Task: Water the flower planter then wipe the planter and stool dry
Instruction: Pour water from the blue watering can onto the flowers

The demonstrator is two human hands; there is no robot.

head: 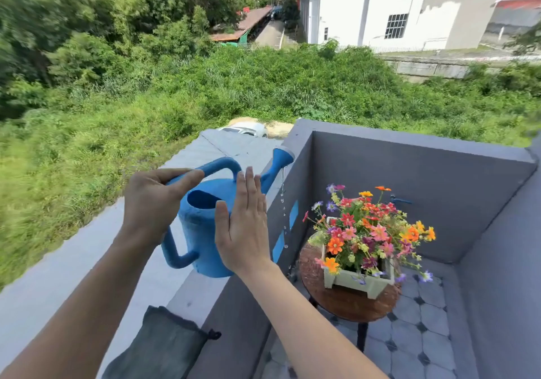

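A blue watering can rests on the grey parapet ledge, its spout pointing right, with water dripping from the spout head. My left hand has its fingers on the can's top handle. My right hand lies flat and open against the can's right side. Below to the right, a pale green planter full of colourful flowers stands on a round wooden stool. A dark grey cloth lies on the ledge near me.
Grey balcony walls enclose a tiled floor. A blue tap sticks out of the far wall behind the flowers. Beyond the ledge lie green vegetation and a white building.
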